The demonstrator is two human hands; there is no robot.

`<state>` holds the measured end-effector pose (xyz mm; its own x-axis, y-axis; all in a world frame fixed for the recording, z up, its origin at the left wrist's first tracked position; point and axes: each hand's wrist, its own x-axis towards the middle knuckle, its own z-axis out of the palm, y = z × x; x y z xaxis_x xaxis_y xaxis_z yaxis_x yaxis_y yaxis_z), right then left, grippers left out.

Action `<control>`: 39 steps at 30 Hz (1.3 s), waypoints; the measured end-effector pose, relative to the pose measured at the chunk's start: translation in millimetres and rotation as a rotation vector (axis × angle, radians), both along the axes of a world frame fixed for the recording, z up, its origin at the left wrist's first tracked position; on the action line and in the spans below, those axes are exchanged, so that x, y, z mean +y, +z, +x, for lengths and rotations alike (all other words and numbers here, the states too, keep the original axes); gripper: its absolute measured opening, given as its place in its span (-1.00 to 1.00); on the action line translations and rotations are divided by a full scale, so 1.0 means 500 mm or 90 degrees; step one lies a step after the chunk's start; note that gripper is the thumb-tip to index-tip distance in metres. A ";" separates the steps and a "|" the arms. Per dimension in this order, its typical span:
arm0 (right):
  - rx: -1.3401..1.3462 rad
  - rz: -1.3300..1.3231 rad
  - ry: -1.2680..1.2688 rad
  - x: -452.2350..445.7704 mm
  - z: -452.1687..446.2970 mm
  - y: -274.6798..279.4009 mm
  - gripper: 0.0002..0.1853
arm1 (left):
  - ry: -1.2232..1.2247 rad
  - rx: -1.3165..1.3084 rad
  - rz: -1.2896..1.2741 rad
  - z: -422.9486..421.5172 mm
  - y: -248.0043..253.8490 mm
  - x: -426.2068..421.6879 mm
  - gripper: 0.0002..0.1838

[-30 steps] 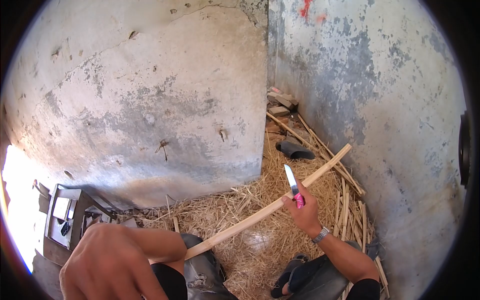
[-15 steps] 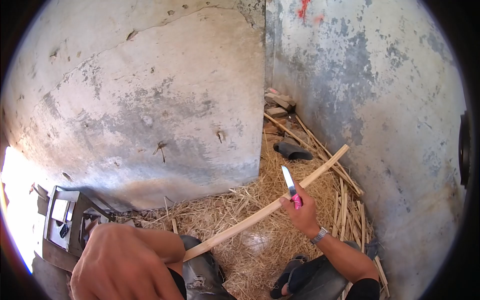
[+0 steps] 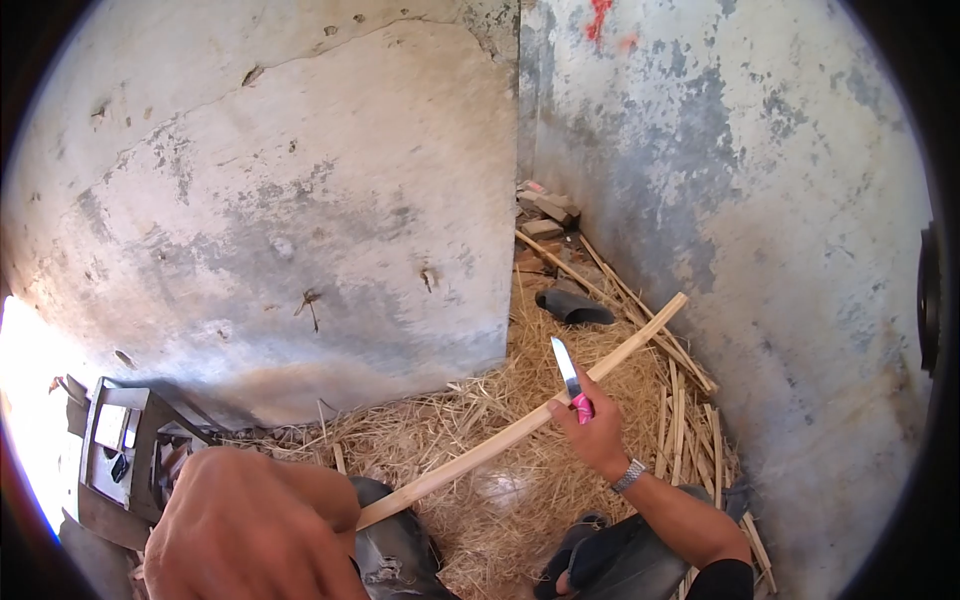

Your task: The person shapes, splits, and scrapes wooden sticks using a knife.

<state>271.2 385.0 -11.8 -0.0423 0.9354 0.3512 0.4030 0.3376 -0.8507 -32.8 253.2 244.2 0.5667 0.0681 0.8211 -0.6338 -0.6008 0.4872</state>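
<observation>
My right hand [image 3: 595,438] is closed around the pink handle of a knife [image 3: 566,367], its blade pointing up and away across a wooden strip [image 3: 500,440]. The thumb rests against the strip's near side. This long, pale strip slants from the lower left, above my leg, up to the right. Large in the lower left foreground, my left hand [image 3: 240,530] is curled with the knuckles up. The strip's near end runs behind it, in its grip; the fingertips are hidden.
Straw [image 3: 480,540] covers the floor around my feet. Several wooden strips [image 3: 685,430] lie along the right wall. A dark boot-like piece [image 3: 574,306] and bricks [image 3: 545,208] are in the corner. A worn dark stand [image 3: 120,455] is at the left.
The whole view has shifted slightly left. Both hands, the knife and the wooden strip keep nearly the same arrangement, with the knife still across the strip.
</observation>
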 end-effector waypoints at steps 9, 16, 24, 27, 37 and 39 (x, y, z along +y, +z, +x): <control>0.001 0.001 0.005 0.002 0.004 -0.010 -0.27 | -0.088 0.060 -0.003 0.004 0.021 0.036 -0.78; 0.001 0.004 0.008 0.001 0.004 -0.007 -0.28 | -0.013 0.008 -0.133 0.018 0.028 0.008 -0.70; 0.011 0.013 0.011 0.000 -0.002 -0.011 -0.28 | -0.170 0.141 -0.032 0.012 0.057 0.054 -0.62; 0.004 0.023 0.014 0.001 0.001 -0.010 -0.28 | -0.137 0.117 -0.102 0.007 0.048 0.035 -0.59; 0.013 0.018 0.020 0.000 -0.002 -0.003 -0.29 | -0.170 0.022 -0.102 -0.051 -0.016 0.060 -0.50; 0.020 0.005 0.021 -0.001 -0.002 -0.002 -0.29 | -0.159 0.047 -0.066 -0.065 -0.024 0.062 -0.50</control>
<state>270.3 384.3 -12.7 -0.0614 0.9309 0.3602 0.3651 0.3568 -0.8599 -65.1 284.3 232.1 0.6344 0.0001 0.7730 -0.7166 -0.3750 0.5882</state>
